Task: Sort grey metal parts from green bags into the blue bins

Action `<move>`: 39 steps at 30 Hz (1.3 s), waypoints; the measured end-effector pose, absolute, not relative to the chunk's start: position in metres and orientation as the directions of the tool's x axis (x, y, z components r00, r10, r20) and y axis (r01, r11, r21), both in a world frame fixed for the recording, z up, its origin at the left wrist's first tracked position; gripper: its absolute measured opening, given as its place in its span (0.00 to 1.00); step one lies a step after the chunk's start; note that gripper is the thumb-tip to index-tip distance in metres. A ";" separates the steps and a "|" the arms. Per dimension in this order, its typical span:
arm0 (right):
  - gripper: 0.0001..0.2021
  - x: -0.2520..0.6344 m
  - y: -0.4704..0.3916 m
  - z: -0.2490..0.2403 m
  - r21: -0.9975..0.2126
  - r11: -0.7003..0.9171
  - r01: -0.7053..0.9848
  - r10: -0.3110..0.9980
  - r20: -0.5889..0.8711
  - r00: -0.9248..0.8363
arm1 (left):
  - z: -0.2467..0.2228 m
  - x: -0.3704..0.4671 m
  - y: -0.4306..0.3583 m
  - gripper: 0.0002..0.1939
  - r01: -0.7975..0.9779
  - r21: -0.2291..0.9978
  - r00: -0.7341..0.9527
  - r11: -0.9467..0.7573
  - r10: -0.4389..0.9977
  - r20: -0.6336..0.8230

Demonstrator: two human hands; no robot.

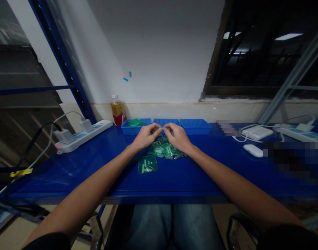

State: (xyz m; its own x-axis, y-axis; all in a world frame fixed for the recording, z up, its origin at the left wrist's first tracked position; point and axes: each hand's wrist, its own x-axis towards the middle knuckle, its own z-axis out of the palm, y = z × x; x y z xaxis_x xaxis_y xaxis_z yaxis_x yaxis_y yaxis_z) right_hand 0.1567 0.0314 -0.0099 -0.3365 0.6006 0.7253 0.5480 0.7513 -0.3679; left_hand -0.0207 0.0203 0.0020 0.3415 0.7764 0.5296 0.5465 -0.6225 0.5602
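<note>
Head view, worktop (195, 180): near edge six o'clock of green packets (165, 149), surface spreading toward nine and three
Thin pale piece (161, 128): twelve o'clock of packets
Left hand (146, 135): angled inward, pinching it
Right hand (178, 136): likewise

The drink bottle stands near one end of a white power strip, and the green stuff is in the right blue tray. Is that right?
Not quite: the head view shows the green stuff in the left blue tray. The bottle does stand near one end of a white power strip.
</note>
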 end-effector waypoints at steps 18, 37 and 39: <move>0.06 0.177 0.129 0.036 -0.290 0.433 0.854 0.892 0.275 -0.359 | -0.017 -0.034 0.056 0.09 0.827 0.450 0.337 -0.337 0.938 0.084; 0.11 0.142 0.110 0.023 -0.272 0.696 0.665 0.695 0.489 -0.528 | 0.006 -0.047 0.038 0.12 0.763 0.529 0.240 -0.373 0.922 0.304; 0.10 0.151 0.078 0.010 -0.259 0.780 0.570 0.596 0.584 -0.551 | 0.007 -0.041 0.034 0.13 0.714 0.593 0.226 -0.372 0.925 0.307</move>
